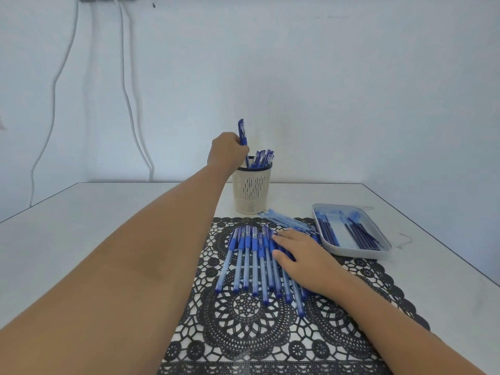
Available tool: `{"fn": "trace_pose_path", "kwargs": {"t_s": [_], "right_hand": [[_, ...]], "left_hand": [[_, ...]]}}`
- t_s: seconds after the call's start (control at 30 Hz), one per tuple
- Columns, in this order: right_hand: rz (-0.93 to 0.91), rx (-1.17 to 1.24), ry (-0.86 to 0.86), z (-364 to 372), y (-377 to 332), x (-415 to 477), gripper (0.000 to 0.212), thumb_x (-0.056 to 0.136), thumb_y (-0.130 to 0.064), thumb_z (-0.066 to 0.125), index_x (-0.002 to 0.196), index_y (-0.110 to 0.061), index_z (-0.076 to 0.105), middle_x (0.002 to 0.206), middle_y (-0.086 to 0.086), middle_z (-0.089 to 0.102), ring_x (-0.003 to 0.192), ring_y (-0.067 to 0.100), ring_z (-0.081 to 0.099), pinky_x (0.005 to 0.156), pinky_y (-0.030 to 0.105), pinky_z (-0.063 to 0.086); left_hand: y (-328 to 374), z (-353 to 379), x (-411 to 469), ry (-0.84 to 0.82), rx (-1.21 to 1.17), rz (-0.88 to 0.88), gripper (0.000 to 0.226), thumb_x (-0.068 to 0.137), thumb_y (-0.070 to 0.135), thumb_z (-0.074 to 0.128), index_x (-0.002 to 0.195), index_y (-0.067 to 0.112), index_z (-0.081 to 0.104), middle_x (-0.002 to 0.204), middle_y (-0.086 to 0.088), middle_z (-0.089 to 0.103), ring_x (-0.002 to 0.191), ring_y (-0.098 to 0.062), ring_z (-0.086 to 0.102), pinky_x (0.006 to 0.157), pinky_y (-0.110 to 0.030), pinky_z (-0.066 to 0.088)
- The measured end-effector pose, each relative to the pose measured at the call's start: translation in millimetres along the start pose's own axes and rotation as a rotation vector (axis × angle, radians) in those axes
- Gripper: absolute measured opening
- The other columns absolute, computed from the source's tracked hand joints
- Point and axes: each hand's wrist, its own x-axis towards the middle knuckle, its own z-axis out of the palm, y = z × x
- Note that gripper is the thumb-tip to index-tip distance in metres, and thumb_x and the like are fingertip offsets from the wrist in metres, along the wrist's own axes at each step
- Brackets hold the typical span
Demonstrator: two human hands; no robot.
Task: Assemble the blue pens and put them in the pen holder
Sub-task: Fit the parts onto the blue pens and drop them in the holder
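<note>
My left hand (227,151) is stretched out over the cream mesh pen holder (252,190) and is shut on an upright blue pen (242,133), whose lower end dips inside the holder's rim. Several capped blue pens (263,158) stand in the holder. A row of several assembled blue pens (250,259) lies on the black lace mat (243,320). My right hand (303,255) rests flat on the right side of that row, fingers apart, covering some pens.
A grey tray (384,246) with several dark refills stands at the right. Clear pen barrels (286,219) lie between tray and holder. The white table (94,212) ends at a wall; white cables (130,104) hang at the back left.
</note>
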Motion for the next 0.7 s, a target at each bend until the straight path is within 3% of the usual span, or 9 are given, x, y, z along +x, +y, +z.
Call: {"fn": "trace_pose_path", "kwargs": {"t_s": [0.13,0.23,0.3,0.43,0.57,0.7], "right_hand": [[0.002,0.003,-0.001,-1,0,-1,0.049,0.099,-0.037,0.034,0.144,-0.020,0.031,0.150,-0.007,0.028,0.138,0.008,0.019,0.112,0.023,0.011],[-0.001,-0.004,-0.004,-2,0,-1,0.048,0.099,-0.037,0.034,0.144,-0.020,0.031,0.150,-0.007,0.028,0.138,0.007,0.019,0.112,0.024,0.011],[-0.002,-0.011,-0.006,-2,0,-1,0.048,0.099,-0.037,0.034,0.144,-0.020,0.031,0.150,-0.006,0.028,0.138,0.007,0.020,0.112,0.023,0.011],[-0.001,-0.007,-0.009,-3,-1,-2,0.048,0.099,-0.036,0.035,0.144,-0.020,0.032,0.151,-0.006,0.028,0.138,0.008,0.020,0.111,0.021,0.012],[0.001,-0.005,-0.008,-3,-1,-2,0.048,0.099,-0.036,0.035,0.144,-0.020,0.033,0.150,-0.006,0.030,0.137,0.008,0.023,0.111,0.022,0.014],[0.002,-0.005,-0.006,-4,-2,-2,0.047,0.099,-0.036,0.036,0.143,-0.019,0.034,0.149,-0.004,0.032,0.135,0.009,0.027,0.110,0.022,0.017]], "left_hand": [[-8,7,-3,-0.092,0.038,-0.012,0.016,0.084,0.017,0.058,0.086,0.005,0.068,0.074,-0.003,0.058,0.071,-0.018,0.051,0.059,-0.023,0.039],[-9,2,-9,-0.075,-0.016,0.025,0.024,0.085,0.021,0.059,0.104,0.010,0.066,0.097,0.001,0.060,0.089,-0.013,0.053,0.079,-0.025,0.043],[-10,-5,-18,-0.039,-0.040,0.059,0.024,0.086,0.022,0.056,0.107,0.013,0.064,0.103,0.001,0.061,0.093,-0.011,0.054,0.082,-0.024,0.042],[-20,-17,-54,-0.044,0.042,0.108,0.016,0.088,0.024,0.053,0.097,0.017,0.065,0.094,0.003,0.062,0.080,-0.009,0.054,0.071,-0.023,0.040],[-42,-26,-100,-0.273,0.211,0.085,0.016,0.091,0.027,0.051,0.096,0.016,0.062,0.092,0.003,0.060,0.060,-0.006,0.054,0.054,-0.018,0.041],[-60,-26,-135,-0.445,0.350,0.032,0.018,0.090,0.030,0.052,0.097,0.017,0.061,0.083,0.008,0.061,0.058,-0.002,0.053,0.053,-0.016,0.041]]}}
